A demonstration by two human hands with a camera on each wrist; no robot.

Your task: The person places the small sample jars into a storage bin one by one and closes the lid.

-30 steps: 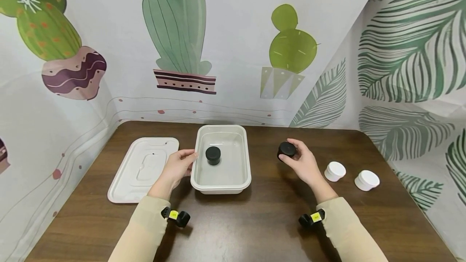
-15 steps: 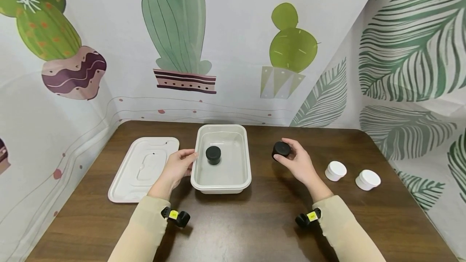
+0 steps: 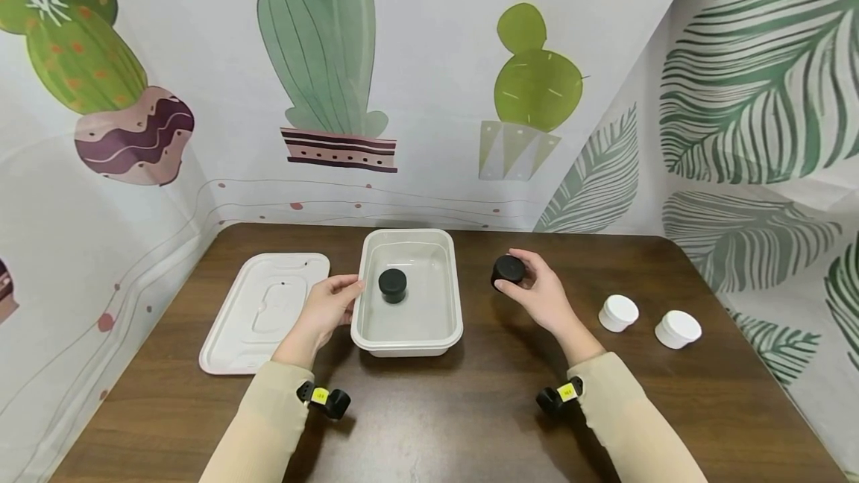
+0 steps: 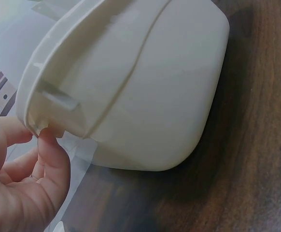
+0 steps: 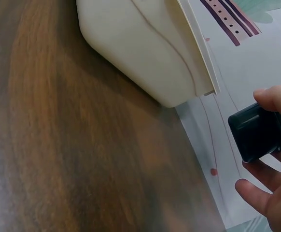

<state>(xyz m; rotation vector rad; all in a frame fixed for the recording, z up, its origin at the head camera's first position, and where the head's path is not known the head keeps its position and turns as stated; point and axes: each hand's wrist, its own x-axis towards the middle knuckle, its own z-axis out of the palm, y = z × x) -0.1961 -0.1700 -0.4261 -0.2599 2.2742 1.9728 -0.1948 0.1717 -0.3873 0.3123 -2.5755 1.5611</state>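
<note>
A pale rectangular plastic container (image 3: 429, 326) stands on the brown table. My left hand (image 3: 329, 304) pinches its left rim between thumb and fingers; the left wrist view shows the thumb and fingertips meeting at the rim (image 4: 27, 92). Inside the container, toward the left, sits a small round black jar (image 3: 392, 285). To the right of the container, my right hand (image 3: 542, 293) grips a second black jar (image 3: 508, 270), raised over the table. In the right wrist view this black jar (image 5: 256, 133) lies between thumb and fingers, apart from the container wall (image 5: 131, 53).
A white rectangular lid (image 3: 251, 319) lies flat on the table left of the container, partly behind my left hand. Two small white jars (image 3: 618, 313) stand beyond my right wrist. A patterned cloth (image 3: 443, 95) hangs along the table's back edge.
My right hand has moved left, toward the container, and slightly farther back with the black jar in its grip. The left hand, the container and the jar inside it stay put.
</note>
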